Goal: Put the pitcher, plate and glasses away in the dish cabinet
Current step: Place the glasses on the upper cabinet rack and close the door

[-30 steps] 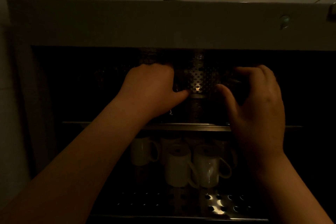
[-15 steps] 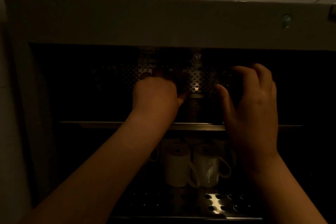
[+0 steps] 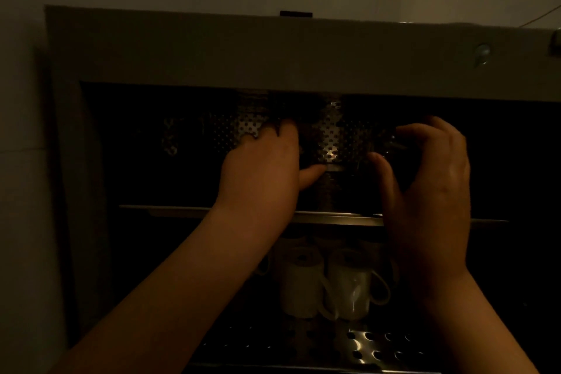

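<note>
A glass [image 3: 385, 149], barely discernible in the dark, is being held on the upper shelf [image 3: 334, 217] of the dish cabinet [image 3: 212, 48] by the right hand [image 3: 431, 191], fingers curled around it. The left hand [image 3: 261, 173] is reaching deeper; its hold cannot be told. Unseen neighbouring glassware is being risked.

Whatever is held by the hands [image 3: 343, 167] is lost in darkness inside the dish cabinet [image 3: 212, 51]. Both forearms are cut off by the lower edge.
</note>
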{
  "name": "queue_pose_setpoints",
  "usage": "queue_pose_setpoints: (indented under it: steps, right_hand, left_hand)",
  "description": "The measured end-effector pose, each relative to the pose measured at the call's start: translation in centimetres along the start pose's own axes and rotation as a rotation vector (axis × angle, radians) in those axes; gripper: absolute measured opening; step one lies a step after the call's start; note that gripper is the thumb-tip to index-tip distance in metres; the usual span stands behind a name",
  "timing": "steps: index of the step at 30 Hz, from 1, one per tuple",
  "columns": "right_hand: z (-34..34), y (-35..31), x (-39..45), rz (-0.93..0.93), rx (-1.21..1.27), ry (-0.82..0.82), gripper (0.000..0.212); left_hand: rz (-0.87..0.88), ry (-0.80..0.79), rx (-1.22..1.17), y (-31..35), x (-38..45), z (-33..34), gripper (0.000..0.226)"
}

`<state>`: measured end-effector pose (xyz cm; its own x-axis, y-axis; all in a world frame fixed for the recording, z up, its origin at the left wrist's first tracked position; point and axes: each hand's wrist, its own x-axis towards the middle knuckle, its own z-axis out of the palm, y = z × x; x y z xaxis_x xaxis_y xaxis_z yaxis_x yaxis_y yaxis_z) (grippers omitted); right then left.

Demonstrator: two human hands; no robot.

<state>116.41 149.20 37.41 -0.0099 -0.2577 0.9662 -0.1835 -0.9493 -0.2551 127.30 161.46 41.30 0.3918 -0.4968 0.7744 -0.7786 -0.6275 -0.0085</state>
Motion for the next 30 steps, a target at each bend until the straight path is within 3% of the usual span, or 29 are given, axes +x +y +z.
queue_pose_setpoints:
  steps: [10, 23, 30]
  right_hand:
    - [0.1, 0.1, 0.9, 0.041, -0.132, -0.085, 0.045]
    - [0.7, 1.1, 1.5, 0.082, -0.287, -0.220, 0.037]
    - [-0.4, 0.7, -2.1, 0.047, -0.182, -0.175, 0.056]
  left_hand:
    - [-0.059, -0.002, 0.013, 0.4, -0.5, 1.0, 0.047]
    - [-0.073, 0.076, -0.039, 0.5, -1.1, 2.0, 0.046]
    - [-0.018, 0.166, -0.144, 0.4, -3.2, 3.0, 0.056]
